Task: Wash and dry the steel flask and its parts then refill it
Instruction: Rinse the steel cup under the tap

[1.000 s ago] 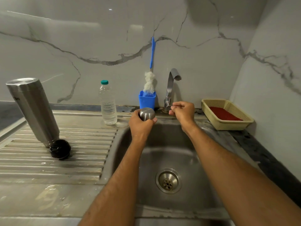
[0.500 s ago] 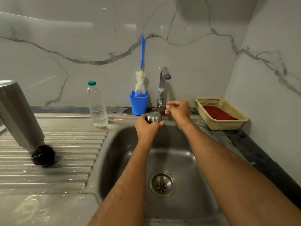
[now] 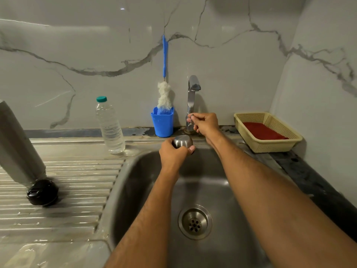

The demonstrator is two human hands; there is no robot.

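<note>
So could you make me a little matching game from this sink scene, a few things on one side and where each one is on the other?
Things:
1. steel cup
2. bottle brush
3. red cloth
4. black stopper

Places:
A. in the yellow basket
B. on the ribbed draining board
C. gripped in the left hand
D. standing in the blue holder

Pairs: 1-C, 2-D, 3-A, 4-B
</note>
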